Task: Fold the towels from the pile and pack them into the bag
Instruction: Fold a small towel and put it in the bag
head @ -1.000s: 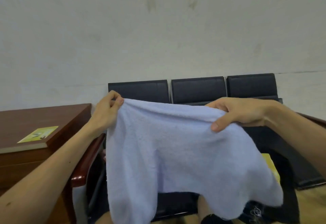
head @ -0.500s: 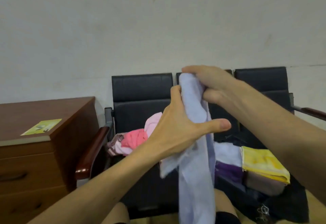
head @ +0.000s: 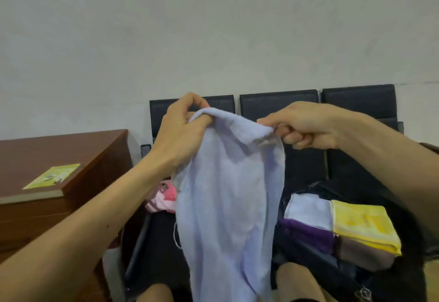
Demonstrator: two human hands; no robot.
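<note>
Far to the left of the left hand, a brown wooden tabletop [head: 71, 144] is standing against the pale wall [head: 213, 40]; a yellow-green printed card [head: 53, 176] is lying flat on it near the front edge.

Left hand [head: 181, 130] is being held up in front of the leftmost backrest of a row of black chairs [head: 279, 106]; its thumb and curled fingers are pinching the left top corner of a pale lavender towel [head: 228, 194]; grip narrow, cloth bunching at the fingertips.

Below the left hand, partly hidden behind the towel's left edge, a pile of pink towels [head: 162, 198] is lying on the left chair seat; the number of pieces cannot be told.

The lavender towel is hanging between the two hands; its top edge is running short and slightly slack from one hand to the other; the rest is dropping in long vertical folds between the person's knees [head: 297, 280]; a loose thread is trailing off its left edge.

Right hand [head: 306, 128] is level with the left hand and near it; thumb and forefinger are pinching the right top corner; the remaining fingers are curling into the palm.

Below the right hand, a black bag [head: 316, 266] is sitting open; folded towels are lying inside it; a white one [head: 308, 211] nearest the hanging towel, a purple one [head: 306, 232] just under it, a yellow one [head: 363, 225] further right, lying on a brownish one [head: 365, 251].
</note>
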